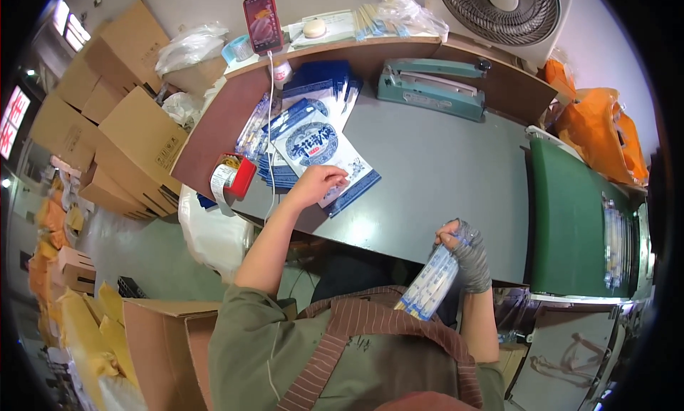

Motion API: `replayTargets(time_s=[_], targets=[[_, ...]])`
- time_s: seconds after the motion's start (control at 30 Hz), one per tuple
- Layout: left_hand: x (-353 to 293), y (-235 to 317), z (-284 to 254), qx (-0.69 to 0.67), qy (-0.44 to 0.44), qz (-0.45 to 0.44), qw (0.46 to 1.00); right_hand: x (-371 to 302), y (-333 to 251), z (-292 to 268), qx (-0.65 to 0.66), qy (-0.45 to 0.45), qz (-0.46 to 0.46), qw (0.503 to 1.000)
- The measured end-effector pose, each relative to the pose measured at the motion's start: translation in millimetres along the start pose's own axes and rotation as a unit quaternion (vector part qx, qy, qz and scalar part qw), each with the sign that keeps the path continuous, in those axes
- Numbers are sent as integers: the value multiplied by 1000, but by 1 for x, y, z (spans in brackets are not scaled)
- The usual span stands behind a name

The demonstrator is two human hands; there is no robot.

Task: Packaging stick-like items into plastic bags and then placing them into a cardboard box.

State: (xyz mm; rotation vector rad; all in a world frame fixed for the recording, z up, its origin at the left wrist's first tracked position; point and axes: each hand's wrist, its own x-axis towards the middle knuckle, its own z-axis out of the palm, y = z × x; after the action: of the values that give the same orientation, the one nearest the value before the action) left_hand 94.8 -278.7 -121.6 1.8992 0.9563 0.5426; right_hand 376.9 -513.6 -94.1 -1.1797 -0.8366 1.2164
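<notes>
My left hand (318,186) is over the near part of a flat white pouch (311,144) with blue print and a blue band, its curled fingers closed at the pouch's surface. That pouch lies on top of a fanned pile of similar blue-and-white pouches (318,76). My right hand (464,253), wrapped in a grey covering with bare fingertips, is closed around a bundle of slim blue-and-white printed packets (430,284). It holds the bundle slanted in front of my apron, off the table's front edge. The kind of goods inside the packets cannot be made out.
A green bar heat sealer (432,90) stands at the back of the grey table (434,165). A red tape dispenser (234,176) sits left; a white cable (270,126) hangs from a phone (263,23). Cardboard boxes (135,140) stand left, a green surface (570,219) right.
</notes>
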Motion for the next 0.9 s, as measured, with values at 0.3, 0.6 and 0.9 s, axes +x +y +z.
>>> replayTargets(time_s=[0.3,0.6,0.9], targets=[[-57,-4,68,439,170,158,868,-7,-4,-3,-1,25,-2,1000],[-93,21,109,322,96,245,909,-12,-9,1,5,-9,0,1000],[-124,19,85,335,73,269,900,-29,-8,-13,-5,21,-14,1000]])
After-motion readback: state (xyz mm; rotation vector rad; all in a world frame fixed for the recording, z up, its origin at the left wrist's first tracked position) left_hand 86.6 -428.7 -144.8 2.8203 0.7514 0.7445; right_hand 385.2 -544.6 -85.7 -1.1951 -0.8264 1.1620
